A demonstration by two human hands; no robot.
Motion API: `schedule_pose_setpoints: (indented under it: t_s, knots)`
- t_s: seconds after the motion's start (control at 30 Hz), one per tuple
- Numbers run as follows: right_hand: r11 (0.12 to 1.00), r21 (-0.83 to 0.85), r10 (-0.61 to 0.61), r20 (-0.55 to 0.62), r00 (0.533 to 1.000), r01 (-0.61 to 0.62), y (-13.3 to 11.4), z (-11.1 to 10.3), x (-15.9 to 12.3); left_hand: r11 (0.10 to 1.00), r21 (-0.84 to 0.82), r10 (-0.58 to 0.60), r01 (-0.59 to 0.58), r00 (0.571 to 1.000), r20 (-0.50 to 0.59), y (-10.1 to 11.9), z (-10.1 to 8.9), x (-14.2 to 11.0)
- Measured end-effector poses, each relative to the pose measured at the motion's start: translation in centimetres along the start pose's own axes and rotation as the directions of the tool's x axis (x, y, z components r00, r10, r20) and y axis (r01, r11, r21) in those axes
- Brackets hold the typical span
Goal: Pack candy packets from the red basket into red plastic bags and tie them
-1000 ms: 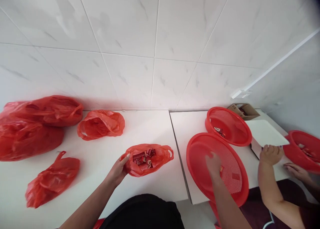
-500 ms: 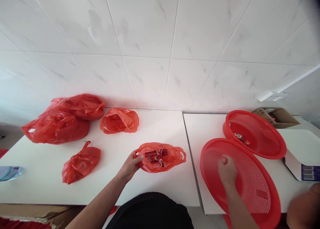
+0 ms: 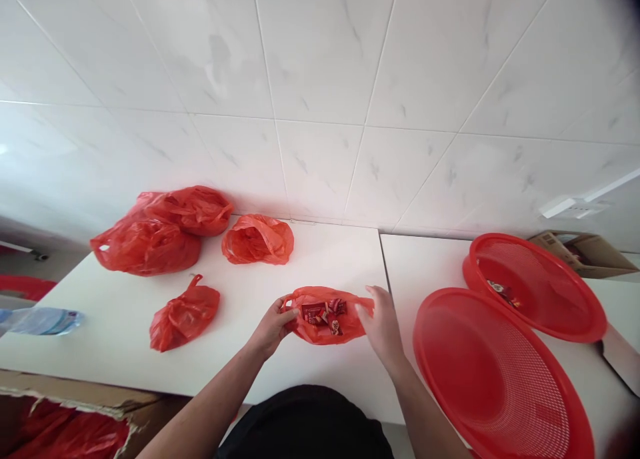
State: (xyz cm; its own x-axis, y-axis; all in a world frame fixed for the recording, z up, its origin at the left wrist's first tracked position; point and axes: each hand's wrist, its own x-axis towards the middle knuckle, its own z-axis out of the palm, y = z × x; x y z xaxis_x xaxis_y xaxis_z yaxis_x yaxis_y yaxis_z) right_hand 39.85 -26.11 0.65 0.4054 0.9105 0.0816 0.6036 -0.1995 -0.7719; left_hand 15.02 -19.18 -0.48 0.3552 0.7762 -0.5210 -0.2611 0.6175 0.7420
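Observation:
A small red plastic bag [image 3: 345, 331] lies open on the white table [image 3: 310, 259] in front of me, with several red-wrapped candies [image 3: 324, 313] inside. My left hand [image 3: 271, 326] pinches the bag's left handle edge. My right hand [image 3: 381, 323] grips the bag's right edge, its fingers curled on the plastic. Both hands hold the mouth of the bag apart.
Three more red bags [image 3: 165, 229] [image 3: 258, 240] [image 3: 184, 313] lie to the left and back. Two red mesh baskets [image 3: 500, 372] [image 3: 537, 285] sit on the right; the far one holds a few candies. A plastic bottle [image 3: 40, 321] lies far left; a cardboard box [image 3: 583, 252] far right.
My right hand left the near red basket and came across to grip the bag's right edge. The view swung left, and the other person's hands are out of sight.

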Motion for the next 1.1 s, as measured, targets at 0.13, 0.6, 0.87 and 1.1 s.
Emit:
schedule_pose_setpoints:
  t_s: [0.13,0.6,0.87,1.1]
  knots:
    - [0.964,-0.121,0.235,-0.037,0.971,-0.237,4.3,-0.6,0.5,0.997,0.079,0.013,-0.011,1.000,-0.023,0.5,-0.5,-0.8]
    - [0.897,0.349,0.266,0.063,0.962,-0.271,0.0,-5.0,1.1,0.611,0.708,0.492,-0.354,0.871,0.011,7.7,0.8,-1.1]
    - [0.372,0.904,0.240,0.128,0.962,-0.213,-4.0,-2.2,1.8,-0.139,0.950,0.628,-0.281,0.716,0.304,11.3,2.5,-4.9]
    - [0.533,0.801,0.098,0.262,0.960,-0.273,-9.1,1.1,0.1,0.162,0.884,0.524,-0.438,0.797,0.299,10.0,5.4,-5.7]
